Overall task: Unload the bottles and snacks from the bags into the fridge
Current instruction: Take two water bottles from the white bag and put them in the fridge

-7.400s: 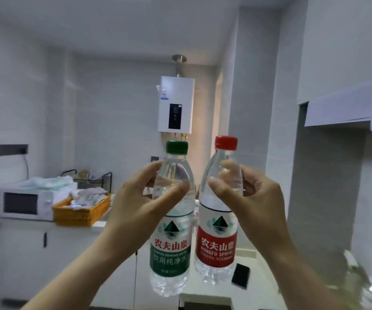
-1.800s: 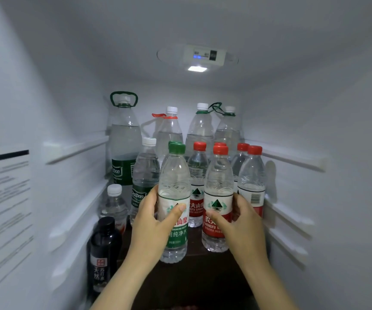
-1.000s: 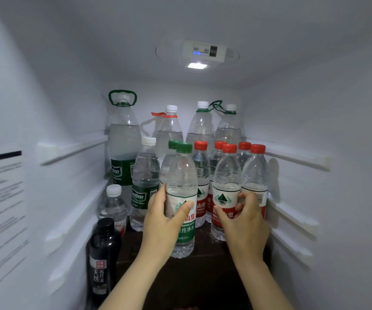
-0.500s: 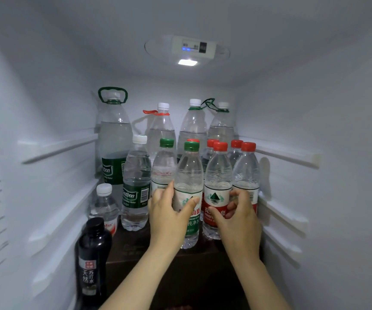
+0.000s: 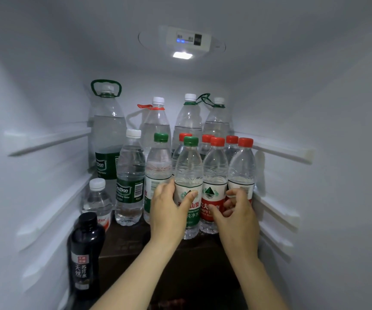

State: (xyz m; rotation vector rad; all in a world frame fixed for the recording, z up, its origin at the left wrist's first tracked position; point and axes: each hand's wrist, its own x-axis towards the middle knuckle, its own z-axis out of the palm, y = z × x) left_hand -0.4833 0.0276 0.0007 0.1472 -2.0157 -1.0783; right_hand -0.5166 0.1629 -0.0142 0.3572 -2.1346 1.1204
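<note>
Inside the fridge, my left hand (image 5: 169, 211) grips a green-capped water bottle (image 5: 188, 166) around its green and white label. The bottle stands upright on the dark shelf (image 5: 124, 242). Right beside it stands a red-capped water bottle (image 5: 215, 168) with a red label. My right hand (image 5: 238, 218) holds this one, thumb on the label and curled fingers at its right side. Both bottles stand at the front of a cluster of several similar red-capped and green-capped bottles.
Large handled water jugs (image 5: 108, 130) line the back wall. A Bestbon bottle (image 5: 130, 175) and a small white-capped bottle (image 5: 96, 198) stand at the left. A black bottle (image 5: 84, 253) stands front left. White shelf rails (image 5: 279, 151) run along both side walls.
Both hands have carried the two bottles from the kitchen into the fridge and pushed them back against the cluster. Since half a second ago my right fingers have drawn back a little.
</note>
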